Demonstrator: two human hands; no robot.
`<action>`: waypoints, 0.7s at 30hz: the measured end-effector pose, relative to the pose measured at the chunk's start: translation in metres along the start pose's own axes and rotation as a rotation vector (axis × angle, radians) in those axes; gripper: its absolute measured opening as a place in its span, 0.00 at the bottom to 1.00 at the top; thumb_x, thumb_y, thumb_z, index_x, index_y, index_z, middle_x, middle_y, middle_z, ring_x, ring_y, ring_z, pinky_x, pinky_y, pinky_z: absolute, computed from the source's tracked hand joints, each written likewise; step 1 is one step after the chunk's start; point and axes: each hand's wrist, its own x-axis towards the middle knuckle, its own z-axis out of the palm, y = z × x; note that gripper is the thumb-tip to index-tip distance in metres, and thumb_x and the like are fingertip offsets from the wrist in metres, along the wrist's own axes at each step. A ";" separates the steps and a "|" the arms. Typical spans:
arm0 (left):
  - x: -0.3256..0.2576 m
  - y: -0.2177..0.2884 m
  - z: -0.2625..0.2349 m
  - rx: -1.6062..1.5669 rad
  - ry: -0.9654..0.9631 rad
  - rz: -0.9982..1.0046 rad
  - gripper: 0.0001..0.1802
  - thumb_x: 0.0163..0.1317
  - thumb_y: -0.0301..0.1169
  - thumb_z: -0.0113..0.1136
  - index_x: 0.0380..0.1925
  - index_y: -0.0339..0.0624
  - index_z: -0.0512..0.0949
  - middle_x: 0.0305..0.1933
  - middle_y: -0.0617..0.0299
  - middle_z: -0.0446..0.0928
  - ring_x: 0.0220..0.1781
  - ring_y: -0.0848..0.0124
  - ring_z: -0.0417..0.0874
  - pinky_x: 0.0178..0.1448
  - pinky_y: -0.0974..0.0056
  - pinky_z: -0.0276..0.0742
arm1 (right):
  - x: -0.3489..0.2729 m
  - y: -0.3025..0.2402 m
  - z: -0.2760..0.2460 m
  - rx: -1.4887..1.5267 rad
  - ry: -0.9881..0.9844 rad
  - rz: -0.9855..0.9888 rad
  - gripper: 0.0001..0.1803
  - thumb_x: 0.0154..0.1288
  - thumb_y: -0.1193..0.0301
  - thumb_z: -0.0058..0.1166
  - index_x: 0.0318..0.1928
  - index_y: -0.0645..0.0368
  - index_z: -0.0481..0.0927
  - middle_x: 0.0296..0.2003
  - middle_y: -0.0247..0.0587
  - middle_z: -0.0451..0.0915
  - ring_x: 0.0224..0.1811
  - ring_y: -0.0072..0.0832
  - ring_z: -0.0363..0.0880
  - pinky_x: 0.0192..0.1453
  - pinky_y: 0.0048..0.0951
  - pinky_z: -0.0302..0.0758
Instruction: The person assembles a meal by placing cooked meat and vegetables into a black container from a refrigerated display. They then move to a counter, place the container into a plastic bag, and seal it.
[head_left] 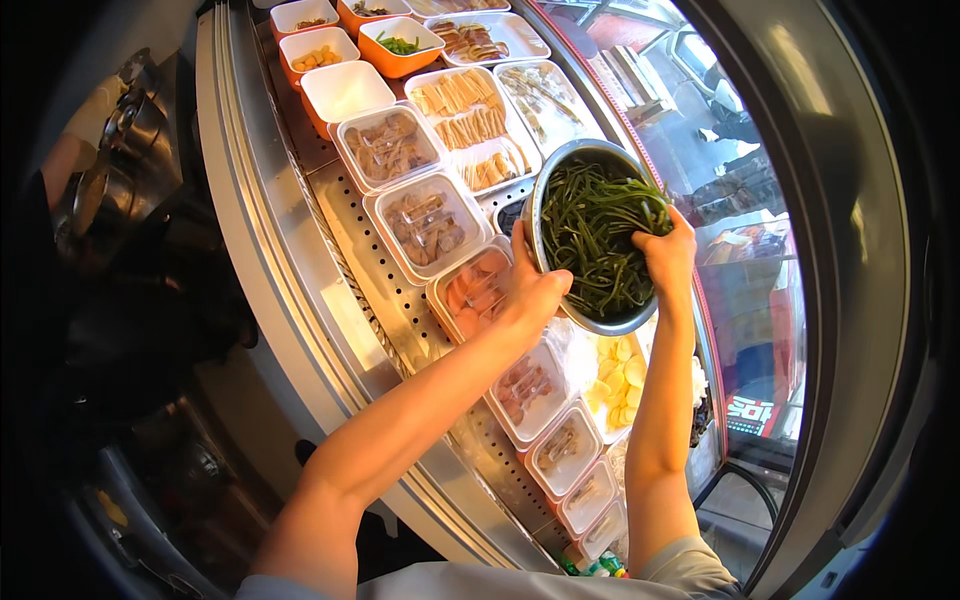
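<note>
Head view: left hand (535,290) grips the tilted steel bowl (560,180) over the trays (420,225), right hand (665,250) clutching greens (595,240) inside. Tip further and strands could spill across neighbouring trays.

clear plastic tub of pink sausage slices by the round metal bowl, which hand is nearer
Left. The left hand grips the round metal bowl rim right above the clear tub of pink slices; the right hand is across the bowl in the green strips.
</note>
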 end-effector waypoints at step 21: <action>0.077 0.011 0.000 0.069 0.086 -0.102 0.57 0.47 0.24 0.57 0.75 0.54 0.36 0.58 0.44 0.68 0.40 0.61 0.81 0.32 0.57 0.85 | 0.160 0.093 -0.093 0.336 0.418 -0.196 0.16 0.45 0.83 0.58 0.39 0.65 0.80 0.32 0.36 0.81 0.30 0.27 0.79 0.36 0.29 0.76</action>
